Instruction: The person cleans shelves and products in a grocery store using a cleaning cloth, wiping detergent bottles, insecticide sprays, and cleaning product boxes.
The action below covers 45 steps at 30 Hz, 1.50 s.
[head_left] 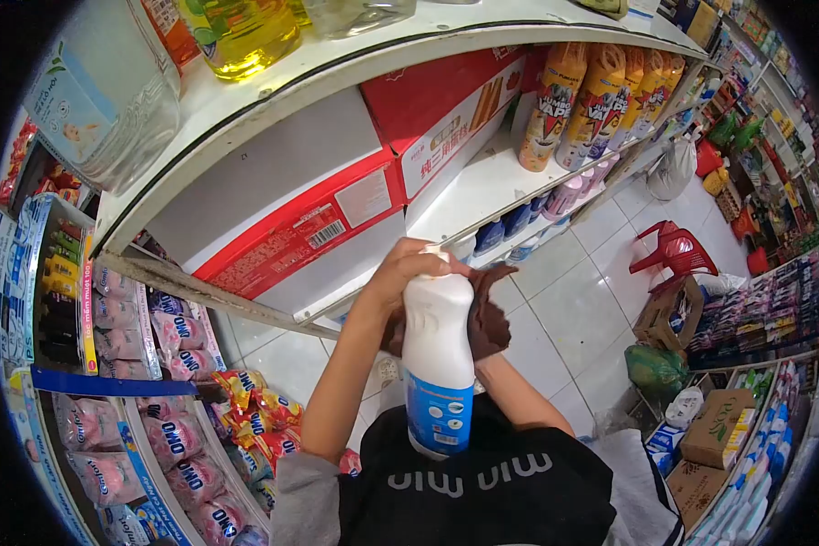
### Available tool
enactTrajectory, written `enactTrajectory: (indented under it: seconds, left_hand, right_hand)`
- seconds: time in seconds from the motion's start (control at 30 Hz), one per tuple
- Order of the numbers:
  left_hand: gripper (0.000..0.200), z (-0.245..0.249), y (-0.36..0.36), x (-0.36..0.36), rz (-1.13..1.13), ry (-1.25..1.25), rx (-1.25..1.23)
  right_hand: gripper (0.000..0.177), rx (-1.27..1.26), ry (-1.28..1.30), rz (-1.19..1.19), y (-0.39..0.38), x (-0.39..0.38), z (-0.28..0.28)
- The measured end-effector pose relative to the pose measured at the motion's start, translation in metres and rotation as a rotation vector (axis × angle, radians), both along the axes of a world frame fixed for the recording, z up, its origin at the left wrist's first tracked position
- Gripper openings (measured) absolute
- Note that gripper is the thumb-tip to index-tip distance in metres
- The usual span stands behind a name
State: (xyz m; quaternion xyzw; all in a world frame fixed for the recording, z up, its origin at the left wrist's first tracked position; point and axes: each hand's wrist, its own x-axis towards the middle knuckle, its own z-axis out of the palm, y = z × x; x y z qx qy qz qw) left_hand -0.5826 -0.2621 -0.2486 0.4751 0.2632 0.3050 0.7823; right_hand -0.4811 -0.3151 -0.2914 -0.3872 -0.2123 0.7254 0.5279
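A white plastic bottle (437, 332) with a blue label stands nearly upright in front of my chest. My left hand (399, 273) is closed around its capped neck, the fingers curling over the top. Behind the bottle, a dark brown cloth (491, 318) shows on both sides. My right forearm rises to this cloth, and my right hand is mostly hidden by the cloth and the bottle. The cloth appears gripped in that hand, against the bottle's far side.
Ahead is a white shelf (337, 77) with red and white cartons (309, 227) and orange spray cans (555, 105). Bagged goods (191, 346) fill racks at left. A red plastic stool (672, 253) and open boxes (672, 309) stand on the tiled floor at right.
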Motion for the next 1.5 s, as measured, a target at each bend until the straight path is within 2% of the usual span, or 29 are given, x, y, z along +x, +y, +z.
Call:
enactTrajectory:
  seconds: [0.1,0.17,0.23,0.33,0.43,0.47,0.57,0.63,0.67,0.7,0.77,0.8,0.93,1.03,1.07,1.1,1.17,1.23,1.3,1.37,1.4,1.43,1.5]
  left_hand:
    - [0.027,0.033,-0.015,-0.028,0.211,0.185,0.104]
    - [0.023,0.039,-0.022,-0.050,0.350,0.215,0.139]
    - [0.023,0.041,-0.031,-0.067,0.494,0.118,0.129]
    - [0.022,0.056,-0.043,-0.080,0.676,0.154,0.156]
    - [0.020,0.075,-0.053,-0.081,0.803,0.135,0.290]
    - [0.017,0.077,-0.057,-0.081,0.808,0.110,0.310]
    - [0.018,0.080,-0.071,-0.068,0.720,0.234,0.616]
    - [0.028,0.077,-0.078,-0.058,0.528,0.415,0.880]
    - [0.032,0.072,-0.081,-0.055,0.442,0.536,1.055]
    - [0.033,0.073,-0.087,-0.052,0.350,0.579,0.930]
    - [0.035,0.073,-0.103,-0.047,0.164,0.656,0.678]
    - [0.035,0.065,-0.110,-0.043,0.206,0.657,0.670]
    - [0.035,0.004,-0.127,-0.027,0.447,0.690,0.609]
    - [0.032,-0.028,-0.124,-0.015,0.617,0.726,0.532]
    - [0.031,-0.037,-0.122,-0.009,0.663,0.727,0.511]
    - [0.031,-0.051,-0.121,-0.005,0.702,0.701,0.547]
    - [0.030,-0.074,-0.119,-0.002,0.777,0.655,0.621]
    - [0.030,-0.074,-0.118,0.000,0.776,0.658,0.571]
    - [0.030,-0.064,-0.122,0.003,0.749,0.661,0.549]
    - [0.032,-0.053,-0.127,0.001,0.675,0.645,0.619]
    - [0.033,-0.046,-0.127,0.000,0.641,0.636,0.657]
    - [0.034,-0.038,-0.128,-0.001,0.609,0.629,0.677]
    - [0.035,-0.020,-0.130,-0.002,0.548,0.616,0.713]
  right_hand:
    - [0.037,0.003,0.016,0.084,-0.034,-0.003,-0.013]
    - [0.039,-0.015,0.039,0.174,-0.069,0.002,-0.029]
    - [0.040,-0.037,0.078,0.265,-0.097,0.008,-0.037]
    - [0.042,-0.038,0.140,0.325,-0.109,0.017,-0.037]
    - [0.045,-0.014,0.181,0.336,-0.108,0.023,-0.039]
    - [0.046,-0.008,0.191,0.336,-0.107,0.023,-0.040]
    - [0.048,0.006,0.230,0.291,-0.096,0.024,-0.044]
    - [0.050,-0.028,0.285,0.216,-0.083,0.025,-0.060]
    - [0.044,-0.137,0.423,0.155,-0.078,0.026,-0.080]
    - [0.039,-0.249,0.561,0.093,-0.073,0.030,-0.108]
    - [0.037,-0.303,0.325,0.042,-0.071,0.042,-0.135]
    - [0.036,-0.332,0.206,0.017,-0.071,0.045,-0.143]
    - [0.033,-0.417,-0.066,-0.350,-0.060,0.035,-0.161]
    - [0.036,-0.345,-0.311,-0.264,-0.063,0.017,-0.158]
    - [0.047,-0.156,-0.262,-0.322,-0.066,0.001,-0.121]
    - [0.054,-0.184,-0.040,-0.339,-0.066,-0.012,-0.128]
    - [0.057,0.239,-0.341,-0.345,-0.069,-0.021,-0.056]
    - [0.050,0.303,-0.286,-0.411,-0.067,-0.030,-0.077]
    - [0.050,0.287,-0.184,-0.389,-0.062,-0.020,-0.098]
    - [0.056,0.199,-0.024,-0.271,-0.051,0.014,-0.107]
    - [0.054,0.071,0.077,-0.341,-0.051,0.020,-0.105]
    - [0.051,0.144,0.136,-0.284,-0.050,0.034,-0.129]
    - [0.049,0.038,0.174,-0.188,-0.054,0.056,-0.148]
